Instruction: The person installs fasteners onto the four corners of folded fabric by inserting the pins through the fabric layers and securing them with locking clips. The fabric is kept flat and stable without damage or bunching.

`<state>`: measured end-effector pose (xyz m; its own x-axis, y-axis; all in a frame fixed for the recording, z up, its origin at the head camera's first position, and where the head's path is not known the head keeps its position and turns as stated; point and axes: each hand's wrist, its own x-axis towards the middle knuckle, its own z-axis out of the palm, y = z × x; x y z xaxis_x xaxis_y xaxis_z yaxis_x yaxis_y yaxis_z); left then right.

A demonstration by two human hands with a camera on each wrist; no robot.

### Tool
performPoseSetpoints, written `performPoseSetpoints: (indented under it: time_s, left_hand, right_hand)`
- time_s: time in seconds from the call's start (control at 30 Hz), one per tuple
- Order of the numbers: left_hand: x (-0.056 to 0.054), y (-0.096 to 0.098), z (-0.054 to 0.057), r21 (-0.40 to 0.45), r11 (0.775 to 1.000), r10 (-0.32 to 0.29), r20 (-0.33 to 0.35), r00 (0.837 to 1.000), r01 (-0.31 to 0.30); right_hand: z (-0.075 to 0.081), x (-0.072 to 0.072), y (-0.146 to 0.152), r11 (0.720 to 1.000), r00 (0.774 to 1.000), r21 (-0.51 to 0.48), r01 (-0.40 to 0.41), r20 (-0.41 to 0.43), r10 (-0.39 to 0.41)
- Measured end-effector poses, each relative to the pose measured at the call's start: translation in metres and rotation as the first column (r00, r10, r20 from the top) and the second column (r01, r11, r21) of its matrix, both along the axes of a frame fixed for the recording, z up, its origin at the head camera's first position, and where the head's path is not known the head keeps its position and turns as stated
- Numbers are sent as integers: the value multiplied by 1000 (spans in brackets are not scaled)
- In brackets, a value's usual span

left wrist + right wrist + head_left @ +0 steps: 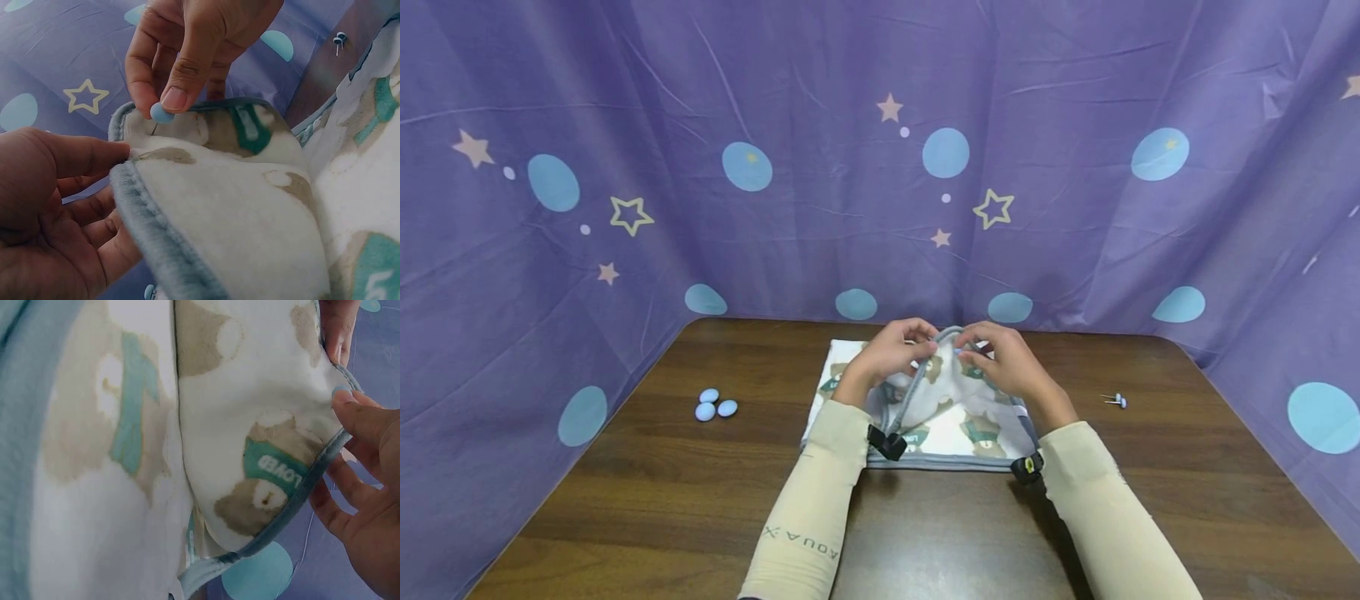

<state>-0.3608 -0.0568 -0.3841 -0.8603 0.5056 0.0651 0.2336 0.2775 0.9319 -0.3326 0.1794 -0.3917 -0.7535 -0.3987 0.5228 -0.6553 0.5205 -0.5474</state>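
Observation:
A white blanket (951, 417) with brown bears, green scarves and grey-blue edging lies folded on the table, its far corner lifted up. My left hand (887, 350) pinches the lifted edging between thumb and fingers. Close beside it, my right hand (1011, 362) holds a pin by its round blue head (161, 113) between thumb and finger. The pin's thin shaft points down at the white cloth just inside the edging, near my left fingertips. In the right wrist view the blue head shows at the right thumb (362, 419), and the shaft is hidden.
Three blue oval pieces (705, 412) sit together on the brown wooden table (625, 500), left of the blanket. Right of it lie a couple more blue-headed pins (1117, 401). A purple curtain (820, 167) with stars and dots hangs behind and along both sides.

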Motion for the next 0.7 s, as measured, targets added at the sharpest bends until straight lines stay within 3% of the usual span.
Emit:
performPoseSetpoints:
  time_s: [0.23,0.7]
  left_hand:
    - [0,1,-1,12,1000,2,6,1000,-2]
    - [-1,0,0,5,1000,1,-3,1000,-1]
  right_hand:
    - [-1,-1,-5,999,1000,-49,7,-8,-8]
    - [-4,-1,-4,997,999,-57,47,-13,-47]
